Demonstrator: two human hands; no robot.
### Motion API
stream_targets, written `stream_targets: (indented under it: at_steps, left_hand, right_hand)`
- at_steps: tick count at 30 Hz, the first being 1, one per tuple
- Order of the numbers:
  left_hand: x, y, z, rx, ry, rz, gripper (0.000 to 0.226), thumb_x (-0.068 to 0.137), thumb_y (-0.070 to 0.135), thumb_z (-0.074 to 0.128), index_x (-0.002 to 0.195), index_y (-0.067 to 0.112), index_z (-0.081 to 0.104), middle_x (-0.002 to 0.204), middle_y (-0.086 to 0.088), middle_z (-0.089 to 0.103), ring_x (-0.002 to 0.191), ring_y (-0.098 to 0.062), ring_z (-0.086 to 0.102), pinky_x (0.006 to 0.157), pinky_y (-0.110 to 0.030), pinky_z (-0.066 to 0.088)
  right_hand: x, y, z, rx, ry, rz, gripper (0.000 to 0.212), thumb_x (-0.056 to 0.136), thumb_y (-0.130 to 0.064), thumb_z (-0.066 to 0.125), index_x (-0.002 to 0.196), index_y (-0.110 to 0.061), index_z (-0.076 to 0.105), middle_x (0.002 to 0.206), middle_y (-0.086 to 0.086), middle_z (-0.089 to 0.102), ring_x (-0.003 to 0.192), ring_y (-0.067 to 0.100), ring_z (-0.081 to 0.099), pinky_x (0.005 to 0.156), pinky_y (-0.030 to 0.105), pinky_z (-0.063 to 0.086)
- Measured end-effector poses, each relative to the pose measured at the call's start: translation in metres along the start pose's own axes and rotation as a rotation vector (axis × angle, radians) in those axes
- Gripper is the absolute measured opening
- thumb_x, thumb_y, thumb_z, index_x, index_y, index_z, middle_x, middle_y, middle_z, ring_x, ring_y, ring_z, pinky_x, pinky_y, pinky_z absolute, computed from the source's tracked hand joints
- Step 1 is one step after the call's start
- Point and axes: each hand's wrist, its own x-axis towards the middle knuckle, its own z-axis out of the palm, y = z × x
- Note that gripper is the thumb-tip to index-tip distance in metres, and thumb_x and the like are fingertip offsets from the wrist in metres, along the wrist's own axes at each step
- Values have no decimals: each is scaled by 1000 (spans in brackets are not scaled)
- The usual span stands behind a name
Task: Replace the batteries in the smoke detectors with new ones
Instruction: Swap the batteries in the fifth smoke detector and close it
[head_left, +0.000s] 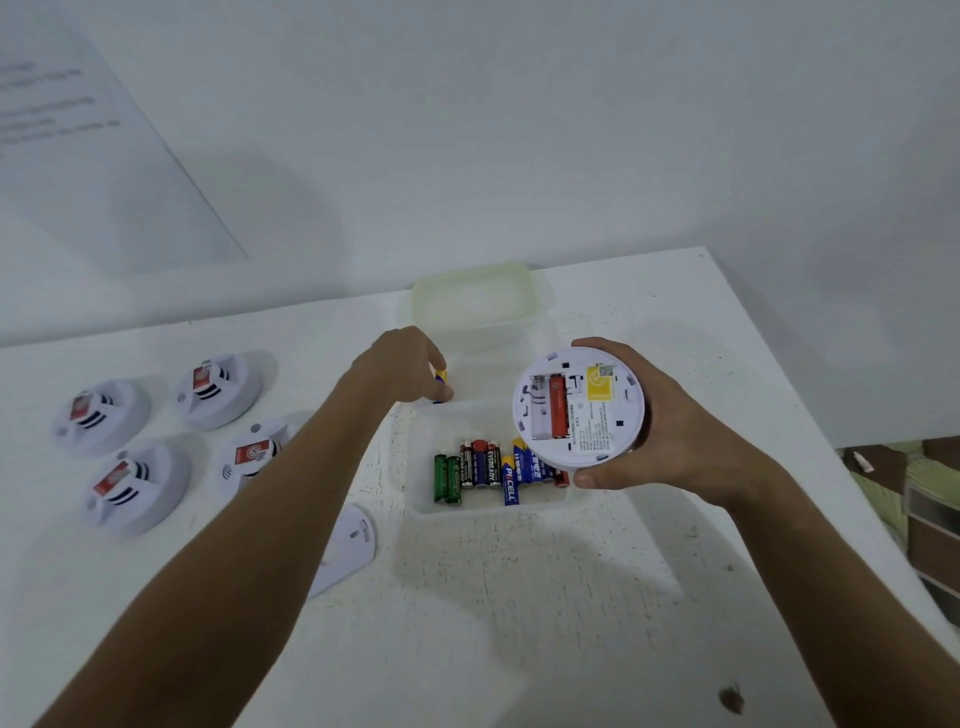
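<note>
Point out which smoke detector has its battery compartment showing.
The smoke detector held in the right hand: its back faces up, with a red battery inside. The four on the table lie face up.

Plain indoor workspace, white table (519, 597), bare white wall (519, 130)

Left arm: stretched forward and rightward, forearm bare.
Left hand (402, 364): palm down, fingertips pinched together.
Right arm: bent inward from lower right.
Right hand (670, 421): fingers wrapped in a wide cupping grasp, thumb nearest.
</note>
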Motion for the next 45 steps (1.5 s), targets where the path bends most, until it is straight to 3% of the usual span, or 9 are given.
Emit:
stream_targets:
  at_steps: [6, 14, 17, 21, 26, 34, 39, 43, 45]
  left_hand:
    - [2, 2, 4, 45, -13, -25, 53, 74, 39, 82, 120, 17, 66, 126, -5, 63, 101, -23, 59, 91, -38, 51]
    - [-14, 2, -2, -205, 241, -6, 24, 72, 27, 84, 86, 17, 68, 114, -8, 63, 75, -19, 57, 53, -20, 39]
    - [-33, 6, -11, -222, 414, 14, 21, 73, 33, 83, 82, 21, 68, 96, -5, 66, 69, -21, 62, 64, -26, 46]
    - [-87, 29, -21, -500, 564, 204, 14, 78, 29, 79, 83, 24, 66, 72, 13, 66, 58, 0, 57, 56, -5, 42]
    - [-139, 43, 3, -709, 611, 395, 19, 76, 18, 81, 81, 29, 66, 76, 15, 68, 70, 2, 62, 61, -8, 45]
    - [-160, -2, 46, -359, 873, 683, 16, 83, 22, 72, 87, 7, 76, 90, -5, 72, 84, -9, 63, 79, -17, 53]
    - [-179, -29, 36, -621, 723, 413, 26, 76, 42, 76, 97, 27, 74, 104, 14, 64, 96, -1, 60, 80, -12, 48]
    - [-193, -49, 13, -848, 345, 73, 76, 67, 45, 81, 134, 36, 48, 110, 16, 64, 89, 6, 65, 67, -11, 52]
    - [-199, -58, 8, -880, 230, 7, 86, 68, 43, 82, 142, 35, 38, 106, 9, 71, 82, -3, 70, 66, -17, 56]
  right_hand:
    - [0, 1, 0, 13, 1, 15, 97, 55, -11, 88, 139, -26, 42, 127, -16, 58, 123, 7, 55, 89, 21, 53]
    - [-1, 1, 1, 0, 2, 28, 96, 56, -12, 89, 139, -26, 42, 126, -17, 59, 122, 7, 55, 89, 20, 53]
    - [0, -2, 3, -2, 8, 25, 96, 55, -11, 89, 138, -27, 43, 126, -17, 59, 121, 6, 55, 89, 19, 53]
    - [4, -5, 10, 20, 31, 14, 98, 53, -8, 89, 138, -24, 43, 126, -13, 60, 120, 9, 57, 89, 22, 54]
    - [7, -11, 25, 51, 9, -11, 97, 56, 0, 89, 139, -18, 44, 127, -5, 61, 119, 14, 59, 90, 24, 53]
    - [16, -22, 59, 56, -36, -47, 94, 57, -3, 90, 139, -16, 44, 132, -1, 58, 122, 16, 58, 95, 28, 53]
    - [26, -31, 85, 53, -126, -57, 95, 57, 7, 90, 137, -19, 45, 127, -6, 60, 119, 13, 59, 88, 26, 54]
    - [37, -39, 106, 68, -208, -73, 94, 58, 13, 87, 135, -22, 46, 126, -7, 60, 118, 12, 59, 84, 25, 55]
    - [42, -39, 117, 86, -262, -69, 95, 57, 10, 88, 137, -21, 45, 128, -4, 60, 119, 14, 59, 83, 26, 56]
